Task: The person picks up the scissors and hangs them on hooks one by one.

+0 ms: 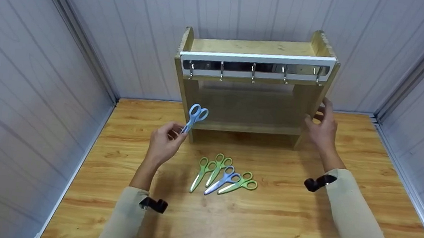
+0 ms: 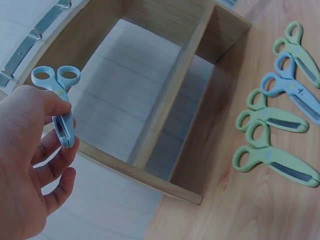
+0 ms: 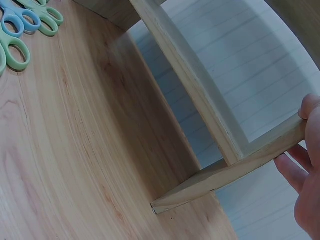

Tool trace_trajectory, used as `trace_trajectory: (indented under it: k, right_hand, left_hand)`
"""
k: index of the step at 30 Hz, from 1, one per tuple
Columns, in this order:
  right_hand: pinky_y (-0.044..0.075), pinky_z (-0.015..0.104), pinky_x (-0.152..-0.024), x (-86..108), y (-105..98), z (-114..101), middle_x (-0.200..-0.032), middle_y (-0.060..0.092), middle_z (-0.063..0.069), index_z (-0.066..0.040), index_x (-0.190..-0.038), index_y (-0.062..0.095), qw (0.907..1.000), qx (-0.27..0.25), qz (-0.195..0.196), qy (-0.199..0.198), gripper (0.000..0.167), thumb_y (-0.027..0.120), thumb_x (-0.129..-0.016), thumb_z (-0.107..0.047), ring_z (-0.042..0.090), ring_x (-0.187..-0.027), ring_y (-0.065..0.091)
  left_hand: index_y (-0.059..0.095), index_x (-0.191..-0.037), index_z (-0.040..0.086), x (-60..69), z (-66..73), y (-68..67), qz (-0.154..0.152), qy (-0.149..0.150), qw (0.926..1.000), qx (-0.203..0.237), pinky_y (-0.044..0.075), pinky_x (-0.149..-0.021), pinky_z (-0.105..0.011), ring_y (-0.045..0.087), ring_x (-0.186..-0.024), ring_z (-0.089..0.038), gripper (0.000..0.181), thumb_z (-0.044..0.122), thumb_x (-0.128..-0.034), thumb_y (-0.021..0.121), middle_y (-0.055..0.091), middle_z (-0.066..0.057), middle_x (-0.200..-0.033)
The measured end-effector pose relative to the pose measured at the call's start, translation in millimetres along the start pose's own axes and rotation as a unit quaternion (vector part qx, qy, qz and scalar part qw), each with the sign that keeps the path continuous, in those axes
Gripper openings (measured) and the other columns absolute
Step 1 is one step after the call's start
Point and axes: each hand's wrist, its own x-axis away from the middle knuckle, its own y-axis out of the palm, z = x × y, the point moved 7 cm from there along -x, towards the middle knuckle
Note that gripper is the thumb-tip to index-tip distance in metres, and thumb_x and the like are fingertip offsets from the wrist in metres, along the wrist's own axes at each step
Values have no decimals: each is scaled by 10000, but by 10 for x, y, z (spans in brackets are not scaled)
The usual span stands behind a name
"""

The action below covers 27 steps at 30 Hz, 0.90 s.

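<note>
My left hand (image 1: pixel 164 142) pinches a pair of blue scissors (image 1: pixel 195 116) by the blade end, with the finger loops pointing up. In the left wrist view the thumb and fingers (image 2: pixel 56 159) close on its blades. My right hand (image 1: pixel 323 128) grips the right side panel of a small wooden rack (image 1: pixel 248 129), thumb on the front edge and fingers around the outer side. Along the rack's top front runs a white rail (image 1: pixel 239 57) with several metal hooks (image 1: pixel 253 72), nothing hanging on them. The held scissors are in front of the rack's left side, below the hooks.
On the wooden floor (image 1: pixel 263 228) before the rack lie several scissors: a blue pair (image 1: pixel 222 181) among green ones (image 1: pixel 242 184). Pale panelled walls (image 1: pixel 36 115) stand at the left, right and back. Each sleeve carries a black wrist mount (image 1: pixel 154 205).
</note>
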Motion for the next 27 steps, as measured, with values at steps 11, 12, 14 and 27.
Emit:
trace_trajectory:
  k: [11,12,14,27]
  right_hand:
    - [480,39,-827,14,-29,10,-1522,633,332,-152,-1741,342,10000,26,9,-11,754,665,-1066,-60,521,-1336,692]
    - [479,39,-828,14,-28,11,-1520,635,332,-150,-1738,346,10000,52,17,-11,748,663,-1066,-59,521,-1337,693]
    - [485,47,-832,16,-27,8,-1512,641,325,-147,-1729,358,10000,88,21,-9,736,662,-1065,-56,514,-1339,697]
    - [613,528,-1069,12,-20,2,-1565,628,308,-141,-1723,359,9996,274,-12,18,723,652,-1065,-81,498,-1360,697]
  left_hand:
    - [797,-1131,7,-110,150,-59,89,101,9998,124,509,-763,-208,634,-803,-125,135,65,-1009,786,807,-189,-982]
    - [797,-1132,9,-116,162,-66,96,115,9998,138,510,-757,-209,632,-799,-120,134,64,-1010,787,806,-188,-981]
    - [794,-1131,9,-122,180,-81,111,131,9997,167,513,-748,-211,630,-791,-109,132,62,-1010,788,806,-187,-979]
    - [788,-1149,-10,-197,299,-176,277,245,9986,390,509,-725,-180,625,-775,-109,149,37,-1008,784,796,-206,-977]
